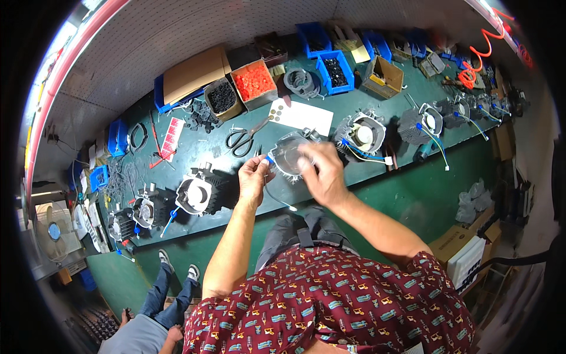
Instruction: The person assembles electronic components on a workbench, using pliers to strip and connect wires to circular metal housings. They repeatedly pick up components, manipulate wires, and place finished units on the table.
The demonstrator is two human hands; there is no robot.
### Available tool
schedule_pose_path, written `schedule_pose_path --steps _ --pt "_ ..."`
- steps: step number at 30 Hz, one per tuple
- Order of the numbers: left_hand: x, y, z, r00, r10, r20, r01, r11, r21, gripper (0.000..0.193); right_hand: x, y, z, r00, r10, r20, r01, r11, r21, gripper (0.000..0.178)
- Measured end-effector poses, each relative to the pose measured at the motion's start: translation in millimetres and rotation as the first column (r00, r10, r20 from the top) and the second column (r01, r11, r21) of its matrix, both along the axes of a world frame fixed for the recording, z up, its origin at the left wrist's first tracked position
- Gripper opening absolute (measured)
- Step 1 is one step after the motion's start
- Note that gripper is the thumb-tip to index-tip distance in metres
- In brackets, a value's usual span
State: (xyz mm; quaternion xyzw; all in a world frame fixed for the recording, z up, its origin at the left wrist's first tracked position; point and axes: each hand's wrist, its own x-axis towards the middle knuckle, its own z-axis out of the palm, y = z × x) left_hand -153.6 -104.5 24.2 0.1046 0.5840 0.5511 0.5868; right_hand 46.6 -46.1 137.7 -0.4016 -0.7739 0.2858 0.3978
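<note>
A finned grey metal motor housing [289, 152] lies at the table's edge in front of me, its round opening facing up. At its left side my left hand [253, 180] pinches a small blue cable grommet [269, 159]. From there a thin cable [277, 199] hangs past the edge and ends in a white connector [292, 208]. My right hand [326, 174] is over the housing's right side, its fingers smeared by motion; whether they hold anything is hidden. Similar housings stand to both sides, the nearest a housing [361, 134] at right and a housing [197, 193] at left.
Black-handled scissors [240, 141] lie beyond my left hand, near a white sheet [306, 116]. Behind are a bin of orange parts [254, 82], a box of black parts [222, 97] and a blue bin [335, 72]. Another person [147, 330] is at lower left.
</note>
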Motion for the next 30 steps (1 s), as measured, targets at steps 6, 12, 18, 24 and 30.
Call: schedule_pose_path --steps 6,12,18,24,30 --pt "-1.0 -3.2 -0.3 0.998 -0.042 0.048 0.04 0.999 0.027 0.016 -0.6 55.7 -77.0 0.984 -0.173 0.04 0.176 0.982 -0.075 0.048" --pt "-5.5 -6.4 -11.1 0.985 -0.082 0.151 0.065 0.992 0.112 0.013 1.8 64.8 -101.6 0.982 -0.115 -0.151 0.064 0.95 -0.306 0.039" --pt "-24.5 0.3 -15.5 0.965 -0.213 0.15 0.195 0.972 0.129 0.01 0.2 64.4 -98.8 0.985 -0.098 -0.144 0.049 0.948 -0.313 0.038" --pt "-10.6 -3.4 8.7 0.927 -0.255 -0.275 0.266 0.964 0.003 0.028 -2.3 67.0 -102.6 0.982 -0.128 -0.136 0.079 0.944 -0.319 0.037" --pt "-15.4 -9.9 9.2 0.633 -0.321 -0.705 0.39 0.918 -0.068 0.033 -4.0 68.5 -105.0 0.978 -0.118 -0.172 0.058 0.946 -0.32 0.037"
